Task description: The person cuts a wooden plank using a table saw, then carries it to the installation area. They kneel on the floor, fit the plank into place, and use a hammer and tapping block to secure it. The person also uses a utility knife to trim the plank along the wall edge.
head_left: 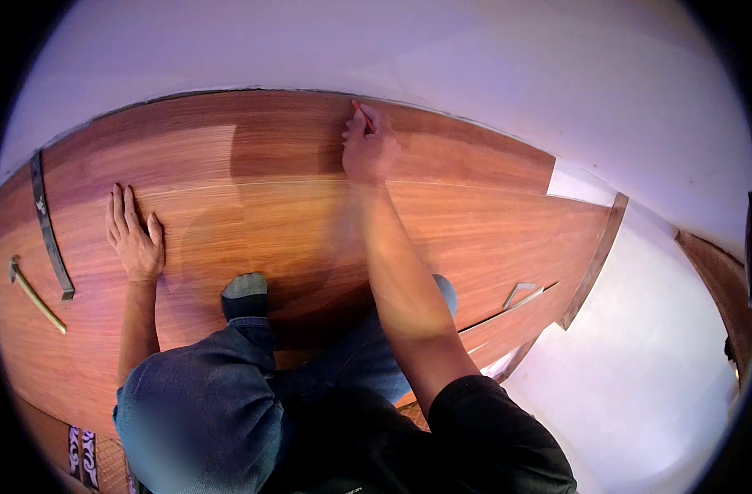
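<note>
My right hand (370, 152) grips a slim red pencil (365, 118) near the far edge of the wood-look floorboards (293, 210). Its tip points toward the narrow gap along the foot of the wall. With fingers spread, my left hand (135, 239) lies flat on the boards and holds nothing. To the left of that hand rests a dark metal pull bar (48, 222), its upper end at the wall edge. A hammer (37, 298) with a yellowish handle lies farther left.
A pale wall (351, 49) curves along the far side. At the right, a small square-shaped tool (520, 293) lies beside a long thin strip (507, 309). Past the boards' right ends is a white surface (631, 329). My socked foot (245, 296) stands between my arms.
</note>
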`<state>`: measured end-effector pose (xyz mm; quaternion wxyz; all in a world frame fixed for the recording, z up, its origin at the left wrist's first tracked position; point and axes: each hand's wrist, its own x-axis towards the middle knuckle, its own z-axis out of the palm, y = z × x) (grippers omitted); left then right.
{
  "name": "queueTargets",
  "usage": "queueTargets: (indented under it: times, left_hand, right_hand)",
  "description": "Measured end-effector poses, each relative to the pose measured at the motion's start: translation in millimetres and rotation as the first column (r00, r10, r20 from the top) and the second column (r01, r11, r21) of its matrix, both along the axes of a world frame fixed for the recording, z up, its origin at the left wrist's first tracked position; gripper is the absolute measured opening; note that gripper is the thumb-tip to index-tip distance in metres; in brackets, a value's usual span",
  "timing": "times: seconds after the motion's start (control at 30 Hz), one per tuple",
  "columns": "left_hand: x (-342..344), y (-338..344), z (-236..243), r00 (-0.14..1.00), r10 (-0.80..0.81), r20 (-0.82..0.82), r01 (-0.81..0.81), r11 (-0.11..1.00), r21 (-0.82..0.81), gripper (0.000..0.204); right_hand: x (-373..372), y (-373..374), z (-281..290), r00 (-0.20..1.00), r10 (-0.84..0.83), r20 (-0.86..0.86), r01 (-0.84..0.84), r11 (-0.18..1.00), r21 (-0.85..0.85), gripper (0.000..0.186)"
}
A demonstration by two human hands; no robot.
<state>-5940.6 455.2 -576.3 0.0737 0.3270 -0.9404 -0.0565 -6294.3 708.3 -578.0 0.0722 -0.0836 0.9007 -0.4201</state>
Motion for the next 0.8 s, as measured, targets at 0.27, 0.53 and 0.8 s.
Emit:
queueTargets:
  times: [0.27,0.53,0.8]
  left_hand:
    - [-2,0,1,1.000,-0.007,0.004,0.007,1.000,0.015,0.066]
    - [-2,1,1,1.000,0.010,0.026,-0.011,1.000,0.023,0.068]
    - [0,-1,-1,1.000,0.012,0.028,-0.012,1.000,0.011,0.068]
  right_hand:
    - [-3,5,-16,0.990,-0.081,0.116,0.097,0.985,-0.141,0.022]
    - [-10,20,-15,0.994,-0.029,0.102,0.045,0.988,-0.150,0.024]
    - [-20,26,8,0.990,-0.041,0.132,0.051,0.995,-0.080,0.022]
